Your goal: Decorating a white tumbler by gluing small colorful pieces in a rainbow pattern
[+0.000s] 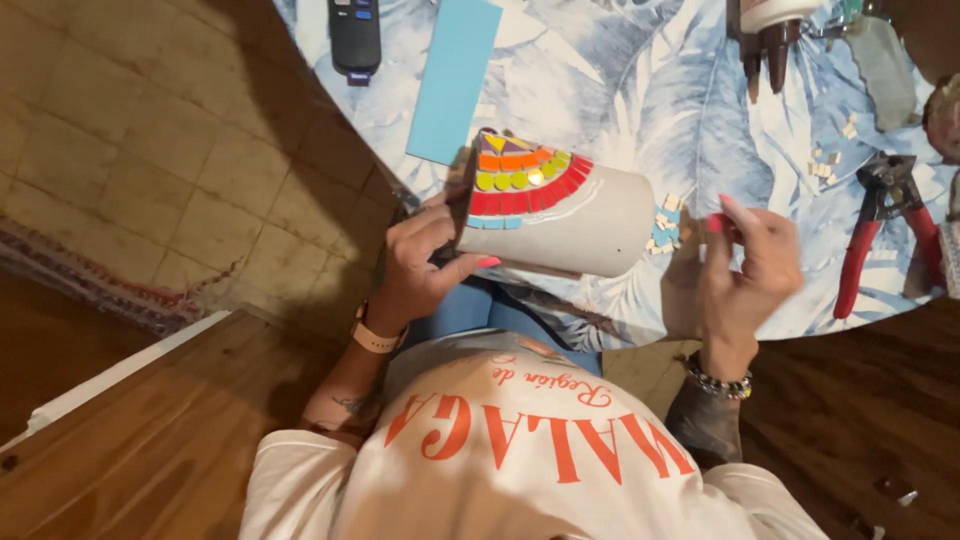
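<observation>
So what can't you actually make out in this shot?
- Head view: the pot's underside, turned away.
- What the right hand pinches: a small pink bit, blurred.
- Bottle and remote: cut off by the top edge.
- Small tile pieces: too small to tell their shapes.
- Left hand's palm: hidden against the pot.

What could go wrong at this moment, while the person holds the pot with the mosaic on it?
1. The grey pot lies on its side at the table edge, steadied by the left hand alone; it might roll or slip off.
2. The right hand pinches a small pink piece at its fingertips; it may well drop.
3. Loose tile bits lie beside the pot; a sleeve or the pot might sweep them off.
</observation>
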